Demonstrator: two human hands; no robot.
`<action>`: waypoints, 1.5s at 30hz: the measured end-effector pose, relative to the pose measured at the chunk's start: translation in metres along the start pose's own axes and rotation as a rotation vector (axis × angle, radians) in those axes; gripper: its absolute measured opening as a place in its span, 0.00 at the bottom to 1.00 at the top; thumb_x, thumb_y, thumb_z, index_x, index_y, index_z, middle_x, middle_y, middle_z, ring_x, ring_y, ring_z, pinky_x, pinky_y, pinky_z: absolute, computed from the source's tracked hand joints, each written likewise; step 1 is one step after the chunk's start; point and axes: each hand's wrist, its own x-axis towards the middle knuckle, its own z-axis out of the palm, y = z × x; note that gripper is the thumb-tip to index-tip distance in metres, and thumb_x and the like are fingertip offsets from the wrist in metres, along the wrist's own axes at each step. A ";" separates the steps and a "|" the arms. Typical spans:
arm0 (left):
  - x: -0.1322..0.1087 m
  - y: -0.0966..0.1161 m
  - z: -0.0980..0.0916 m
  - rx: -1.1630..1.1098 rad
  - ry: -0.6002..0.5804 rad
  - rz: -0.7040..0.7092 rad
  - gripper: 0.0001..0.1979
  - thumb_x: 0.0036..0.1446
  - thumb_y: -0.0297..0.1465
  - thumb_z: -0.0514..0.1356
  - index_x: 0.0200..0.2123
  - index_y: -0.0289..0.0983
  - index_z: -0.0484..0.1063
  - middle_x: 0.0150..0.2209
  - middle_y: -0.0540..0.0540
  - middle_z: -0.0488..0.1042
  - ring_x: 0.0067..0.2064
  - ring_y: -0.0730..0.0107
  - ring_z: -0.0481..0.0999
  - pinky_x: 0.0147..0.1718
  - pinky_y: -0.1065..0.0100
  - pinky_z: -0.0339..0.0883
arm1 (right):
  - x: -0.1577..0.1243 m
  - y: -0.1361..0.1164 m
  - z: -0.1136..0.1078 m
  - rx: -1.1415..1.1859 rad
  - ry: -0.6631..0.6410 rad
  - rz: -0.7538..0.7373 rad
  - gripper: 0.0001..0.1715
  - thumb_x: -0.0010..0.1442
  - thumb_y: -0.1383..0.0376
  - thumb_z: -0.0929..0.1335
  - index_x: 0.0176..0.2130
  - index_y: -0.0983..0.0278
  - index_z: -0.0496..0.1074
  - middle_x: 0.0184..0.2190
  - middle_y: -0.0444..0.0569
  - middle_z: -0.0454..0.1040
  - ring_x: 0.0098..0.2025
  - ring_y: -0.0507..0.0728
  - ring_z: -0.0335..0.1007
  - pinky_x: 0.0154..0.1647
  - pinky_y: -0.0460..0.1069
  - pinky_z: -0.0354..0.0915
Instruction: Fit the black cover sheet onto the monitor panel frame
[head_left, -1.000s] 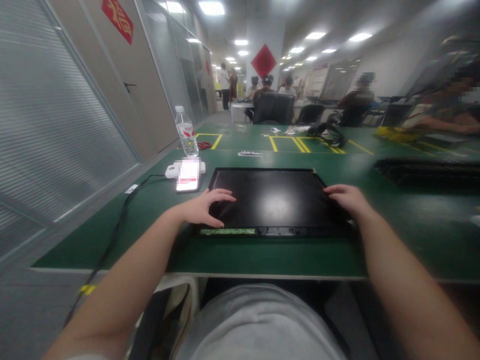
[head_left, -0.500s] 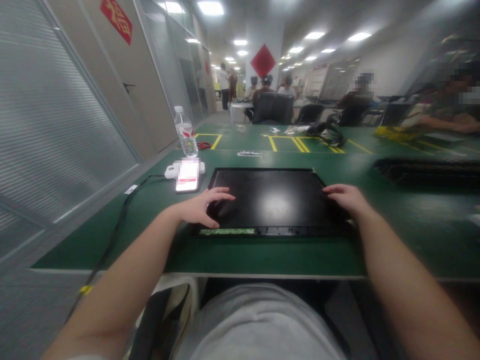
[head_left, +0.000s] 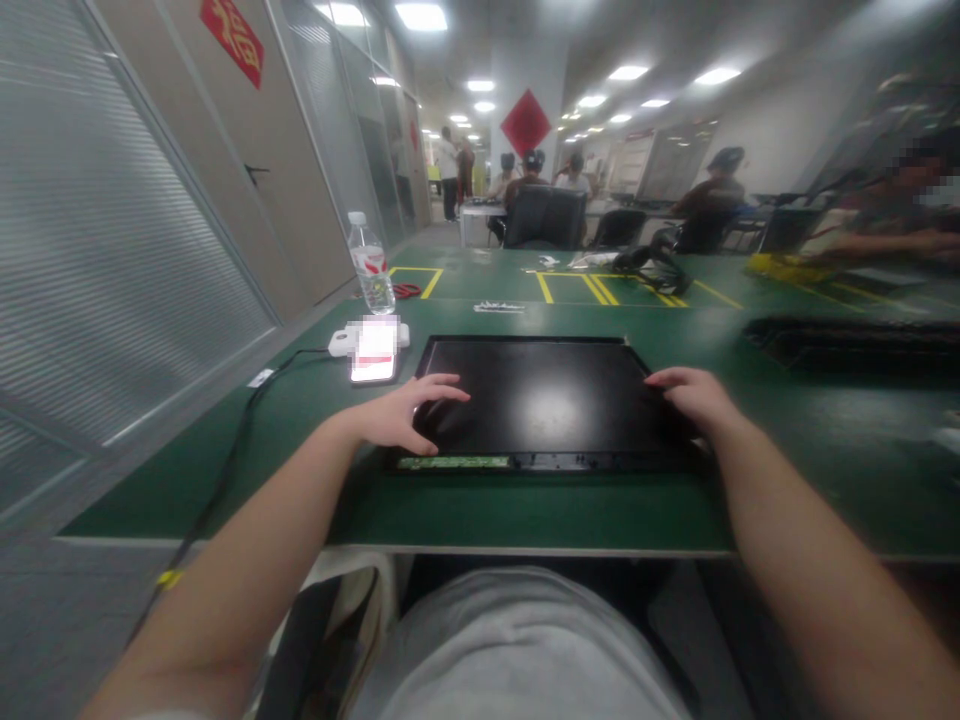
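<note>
A black flat display panel (head_left: 540, 400) lies face up on the green table (head_left: 525, 515) in front of me. A thin green circuit strip (head_left: 454, 463) shows along its near edge. My left hand (head_left: 401, 415) rests on the panel's left edge, fingers spread over the top and thumb at the side. My right hand (head_left: 694, 398) lies on the panel's right edge with its fingers stretched out flat. Neither hand lifts the panel.
A phone (head_left: 373, 352) on a white power strip (head_left: 341, 342) with a black cable (head_left: 232, 455) sits left of the panel, a water bottle (head_left: 371, 265) behind it. Another dark panel (head_left: 855, 345) lies at right. Yellow markings, cables, chairs and several seated people fill the far end.
</note>
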 end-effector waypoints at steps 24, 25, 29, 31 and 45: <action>-0.001 0.003 0.000 0.022 -0.009 -0.026 0.42 0.48 0.41 0.71 0.67 0.49 0.66 0.74 0.41 0.56 0.72 0.42 0.59 0.69 0.44 0.53 | 0.004 0.006 0.002 -0.052 0.000 -0.078 0.19 0.40 0.77 0.66 0.29 0.60 0.81 0.34 0.48 0.82 0.40 0.60 0.77 0.48 0.54 0.70; -0.001 0.002 0.000 0.011 -0.001 -0.030 0.40 0.49 0.42 0.71 0.67 0.49 0.67 0.74 0.41 0.57 0.72 0.43 0.60 0.69 0.44 0.53 | 0.004 0.005 0.002 -0.064 0.001 -0.071 0.19 0.41 0.77 0.66 0.29 0.60 0.81 0.34 0.48 0.82 0.39 0.59 0.76 0.48 0.54 0.70; 0.003 -0.002 0.004 -0.088 0.090 -0.043 0.32 0.56 0.46 0.66 0.63 0.46 0.71 0.70 0.42 0.64 0.70 0.50 0.63 0.69 0.50 0.55 | 0.003 0.003 0.001 -0.082 0.003 -0.071 0.18 0.44 0.77 0.66 0.29 0.60 0.81 0.35 0.47 0.82 0.39 0.58 0.76 0.47 0.52 0.69; 0.006 -0.005 0.007 -0.128 0.168 -0.062 0.28 0.58 0.45 0.64 0.59 0.43 0.74 0.66 0.41 0.70 0.68 0.52 0.67 0.69 0.51 0.56 | 0.003 0.003 0.001 -0.085 0.001 -0.071 0.18 0.45 0.77 0.66 0.29 0.59 0.81 0.35 0.47 0.82 0.39 0.58 0.76 0.47 0.52 0.69; 0.014 -0.020 0.011 0.034 0.482 -0.511 0.25 0.56 0.33 0.60 0.58 0.35 0.74 0.58 0.36 0.77 0.59 0.46 0.75 0.59 0.49 0.69 | 0.000 0.001 0.002 -0.021 0.005 -0.063 0.17 0.46 0.78 0.67 0.29 0.61 0.81 0.33 0.47 0.81 0.35 0.56 0.74 0.44 0.51 0.68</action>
